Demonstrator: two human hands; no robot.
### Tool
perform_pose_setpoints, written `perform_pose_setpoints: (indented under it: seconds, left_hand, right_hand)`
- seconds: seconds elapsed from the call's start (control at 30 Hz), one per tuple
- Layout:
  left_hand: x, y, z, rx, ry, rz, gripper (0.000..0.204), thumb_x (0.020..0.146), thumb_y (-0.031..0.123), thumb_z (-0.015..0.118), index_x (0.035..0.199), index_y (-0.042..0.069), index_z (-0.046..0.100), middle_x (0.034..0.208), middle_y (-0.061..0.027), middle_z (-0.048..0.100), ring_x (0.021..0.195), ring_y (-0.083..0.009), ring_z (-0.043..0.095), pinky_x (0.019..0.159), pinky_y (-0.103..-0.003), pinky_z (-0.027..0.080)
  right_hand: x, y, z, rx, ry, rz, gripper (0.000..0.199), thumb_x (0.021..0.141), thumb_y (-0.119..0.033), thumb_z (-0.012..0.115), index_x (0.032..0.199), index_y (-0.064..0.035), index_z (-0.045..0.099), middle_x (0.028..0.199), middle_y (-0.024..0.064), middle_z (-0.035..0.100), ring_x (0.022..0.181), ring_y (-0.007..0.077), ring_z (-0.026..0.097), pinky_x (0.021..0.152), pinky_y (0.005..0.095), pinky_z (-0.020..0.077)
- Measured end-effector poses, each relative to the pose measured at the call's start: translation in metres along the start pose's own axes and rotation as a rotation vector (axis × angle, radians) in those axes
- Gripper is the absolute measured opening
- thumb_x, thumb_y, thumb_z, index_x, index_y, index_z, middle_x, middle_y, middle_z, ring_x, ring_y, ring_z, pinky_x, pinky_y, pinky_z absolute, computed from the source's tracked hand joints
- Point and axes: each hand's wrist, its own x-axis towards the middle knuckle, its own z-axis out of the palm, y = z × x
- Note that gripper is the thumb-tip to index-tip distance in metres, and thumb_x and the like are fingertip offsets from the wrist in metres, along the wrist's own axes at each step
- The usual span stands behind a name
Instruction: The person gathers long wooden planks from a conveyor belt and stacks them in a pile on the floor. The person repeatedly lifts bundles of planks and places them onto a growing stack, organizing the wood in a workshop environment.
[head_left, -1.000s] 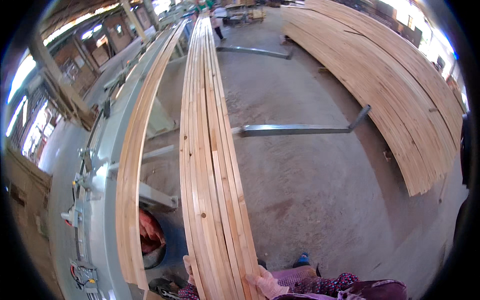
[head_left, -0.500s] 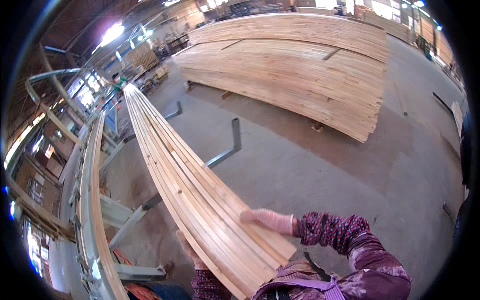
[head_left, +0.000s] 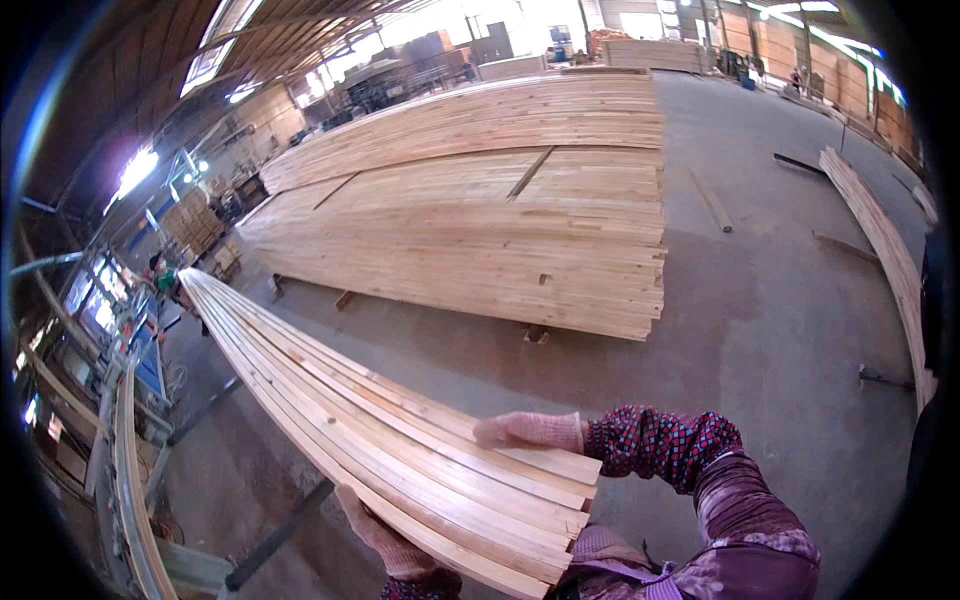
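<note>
A bundle of long, pale wooden boards lies side by side across my two hands, their near ends a little uneven in front of my body. My gloved left hand grips the bundle's left edge from beneath, thumb up along the outermost board. On the opposite edge, my gloved right hand is closed, its thumb side lying over the top; the fingers underneath are hidden. The boards run far forward to the left, where a person in green stands at their other end.
A big stack of boards rests on wooden blocks beyond the bundle. At left runs a machine rail with a long strip on it. Dark metal support bars extend beneath the bundle. More boards lie at the far right.
My view has turned rightward. The bundle has swung away from the machine rail toward the big stack, both hands still gripping it. More of my left hand now shows.
</note>
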Motion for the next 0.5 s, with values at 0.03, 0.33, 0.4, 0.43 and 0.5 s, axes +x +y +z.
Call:
perform_pose_setpoints:
  seconds: [0.03,0.33,0.4,0.43,0.5]
  left_hand:
    - [0.013,-0.020,0.023,0.003,0.028,-0.003,0.079,0.098,0.061,0.041,0.154,0.007,0.026,0.151,-0.0182,0.038,0.134,-0.0311,0.043,0.112,-0.043,0.036]
    - [0.060,-0.125,0.152,0.225,0.012,0.029,0.066,0.104,0.054,0.033,0.148,0.004,0.035,0.144,-0.0174,0.044,0.125,-0.0240,0.051,0.102,-0.042,0.047]
    - [0.070,-0.156,0.180,0.234,0.084,0.066,0.062,0.106,0.049,0.029,0.148,0.004,0.036,0.145,-0.0177,0.042,0.126,-0.0218,0.052,0.102,-0.040,0.049]
    - [0.076,-0.177,0.176,0.223,0.130,0.072,0.061,0.107,0.048,0.027,0.148,0.004,0.035,0.146,-0.0178,0.042,0.127,-0.0214,0.052,0.104,-0.039,0.049]
    - [0.080,-0.226,0.159,0.588,0.015,0.252,0.063,0.106,0.050,0.025,0.151,0.006,0.029,0.150,-0.0175,0.036,0.133,-0.0207,0.047,0.109,-0.040,0.046]
  right_hand:
    - [0.002,-0.023,-0.027,0.050,0.025,0.110,0.052,0.101,-0.039,0.057,0.135,-0.0007,0.056,0.135,0.0064,0.060,0.120,0.0145,0.057,0.105,0.0314,0.0452]
    - [-0.004,-0.104,-0.146,0.066,0.050,0.281,0.043,0.102,-0.034,0.056,0.128,0.0002,0.062,0.126,0.0045,0.065,0.113,0.0110,0.058,0.101,0.0310,0.0464]
    - [-0.001,-0.117,-0.193,0.172,-0.002,0.246,0.049,0.095,-0.042,0.063,0.122,-0.0016,0.064,0.123,0.0083,0.066,0.104,0.0143,0.063,0.092,0.0354,0.0521]
    - [-0.004,-0.136,-0.213,0.248,-0.032,0.296,0.048,0.096,-0.042,0.062,0.122,-0.0017,0.064,0.122,0.0083,0.067,0.103,0.0142,0.063,0.092,0.0349,0.0522]
    - [-0.016,-0.182,-0.252,0.369,-0.077,0.408,0.048,0.096,-0.041,0.062,0.122,-0.0017,0.064,0.121,0.0084,0.067,0.101,0.0140,0.064,0.091,0.0339,0.0524]
